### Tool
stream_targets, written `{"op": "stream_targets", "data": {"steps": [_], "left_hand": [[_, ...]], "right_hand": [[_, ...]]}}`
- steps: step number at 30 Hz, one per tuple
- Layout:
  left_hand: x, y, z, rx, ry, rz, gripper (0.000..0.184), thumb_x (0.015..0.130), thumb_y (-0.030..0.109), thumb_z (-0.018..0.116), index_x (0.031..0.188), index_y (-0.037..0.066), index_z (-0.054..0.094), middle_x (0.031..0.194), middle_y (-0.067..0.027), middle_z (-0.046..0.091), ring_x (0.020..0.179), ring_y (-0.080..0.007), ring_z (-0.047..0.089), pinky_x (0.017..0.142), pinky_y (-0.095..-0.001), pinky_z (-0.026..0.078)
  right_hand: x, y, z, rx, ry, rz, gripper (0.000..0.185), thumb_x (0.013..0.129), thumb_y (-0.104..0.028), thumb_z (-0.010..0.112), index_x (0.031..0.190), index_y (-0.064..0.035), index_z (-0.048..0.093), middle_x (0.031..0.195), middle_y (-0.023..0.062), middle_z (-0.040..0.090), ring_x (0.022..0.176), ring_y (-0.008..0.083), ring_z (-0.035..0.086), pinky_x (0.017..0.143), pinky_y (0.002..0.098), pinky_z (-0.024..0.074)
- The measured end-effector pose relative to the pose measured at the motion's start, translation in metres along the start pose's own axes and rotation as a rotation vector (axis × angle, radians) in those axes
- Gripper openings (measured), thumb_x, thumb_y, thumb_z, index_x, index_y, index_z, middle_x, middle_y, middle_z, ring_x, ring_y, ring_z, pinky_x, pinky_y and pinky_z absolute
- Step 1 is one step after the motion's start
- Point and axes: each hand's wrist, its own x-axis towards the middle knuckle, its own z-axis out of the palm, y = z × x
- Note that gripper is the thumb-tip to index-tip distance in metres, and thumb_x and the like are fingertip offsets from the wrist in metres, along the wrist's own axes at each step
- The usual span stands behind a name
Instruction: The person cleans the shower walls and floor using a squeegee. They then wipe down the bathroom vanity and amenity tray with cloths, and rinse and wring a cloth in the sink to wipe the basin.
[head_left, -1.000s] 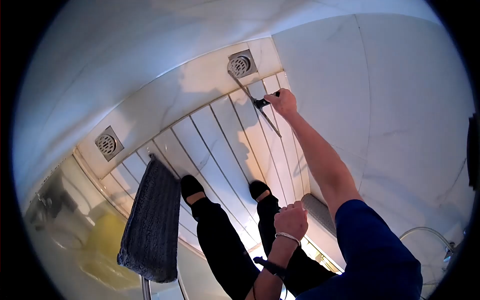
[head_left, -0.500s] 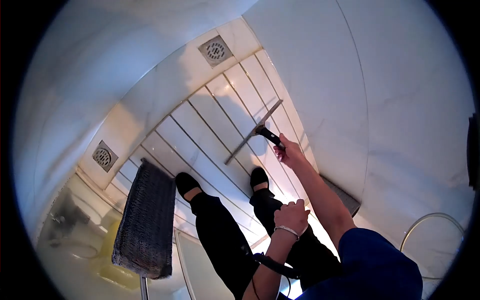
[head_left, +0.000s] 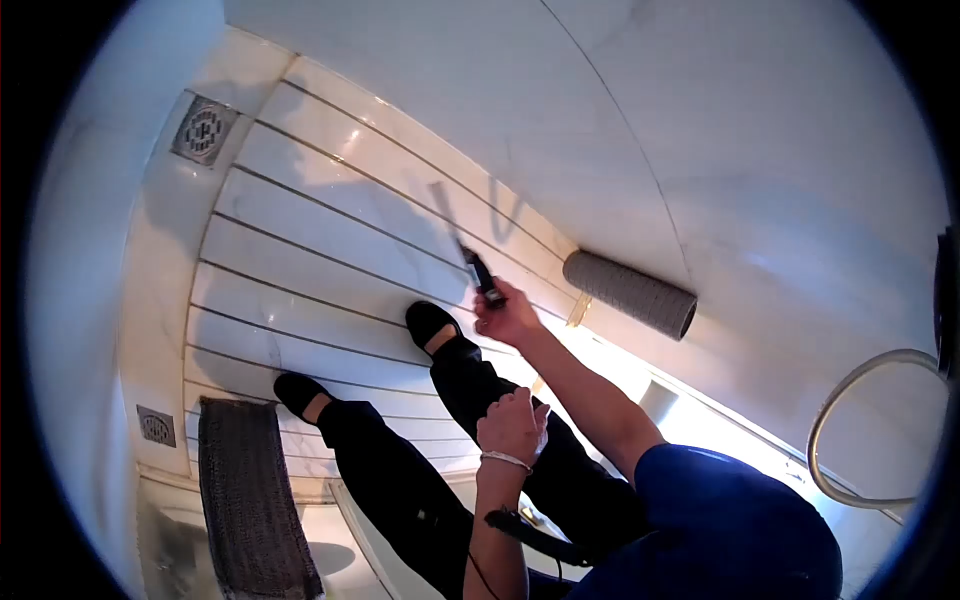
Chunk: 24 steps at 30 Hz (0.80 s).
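"Gripping something, the right hand (head_left: 507, 318)?"

"Yes, its fingers wrap the black handle of a squeegee (head_left: 483, 278)."

"And the left hand (head_left: 513, 430)?"

"Fingers curled inward; I can't tell whether they close fully or hold anything."

"Where's the squeegee?"

"Over the lined floor (head_left: 280, 235), blade blurred, near the right shoe (head_left: 430, 322)."

"Farther out?"

"A grey roll (head_left: 630, 295) by the wall (head_left: 480, 80), a grey mop pad (head_left: 252, 490) beside the left shoe (head_left: 296, 393), two drains (head_left: 204, 131)."

The mop pad (head_left: 252, 490) is left of the shoes (head_left: 430, 322), squeegee (head_left: 483, 279) between upper drain (head_left: 205, 130) and cylinder (head_left: 630, 294).
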Motion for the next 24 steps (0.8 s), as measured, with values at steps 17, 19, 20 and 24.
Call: {"op": "stream_targets", "data": {"steps": [17,19,20,24], "left_hand": [[-0.012,-0.003,-0.008,0.167,0.003,0.027,0.025,0.074,0.021,0.065,0.094,0.007,0.059,0.09,-0.0115,0.062,0.083,-0.0307,0.06,0.071,-0.0401,0.05],[-0.015,-0.025,-0.005,0.148,0.037,0.102,0.028,0.073,0.022,0.066,0.096,0.007,0.061,0.094,-0.011,0.062,0.087,-0.0305,0.059,0.074,-0.04,0.05],[-0.013,-0.029,-0.008,0.146,-0.083,0.026,0.039,0.074,0.024,0.066,0.108,0.007,0.058,0.106,-0.0109,0.06,0.096,-0.0297,0.057,0.081,-0.039,0.048],[-0.03,-0.039,0.0,-0.312,0.43,0.104,0.026,0.078,0.03,0.06,0.096,0.013,0.065,0.097,-0.006,0.064,0.09,-0.0269,0.06,0.073,-0.0399,0.047]], "right_hand": [[0.144,0.02,0.104,0.22,0.274,-0.139,0.024,0.089,-0.03,0.04,0.086,-0.0083,0.049,0.068,0.0047,0.057,0.049,0.0121,0.048,0.041,0.0258,0.0348],[0.148,0.048,0.168,0.035,0.111,-0.095,0.02,0.089,-0.028,0.041,0.086,-0.0098,0.049,0.072,0.0054,0.059,0.051,0.0126,0.052,0.042,0.0258,0.0363],[0.148,0.055,0.202,0.049,-0.064,-0.067,0.02,0.09,-0.027,0.041,0.087,-0.009,0.049,0.073,0.0057,0.06,0.052,0.0129,0.053,0.043,0.0258,0.0372],[0.152,0.087,0.337,-0.095,-0.239,-0.045,0.023,0.091,-0.029,0.042,0.091,-0.0064,0.046,0.076,0.0086,0.058,0.051,0.0133,0.051,0.043,0.0254,0.037]]}}
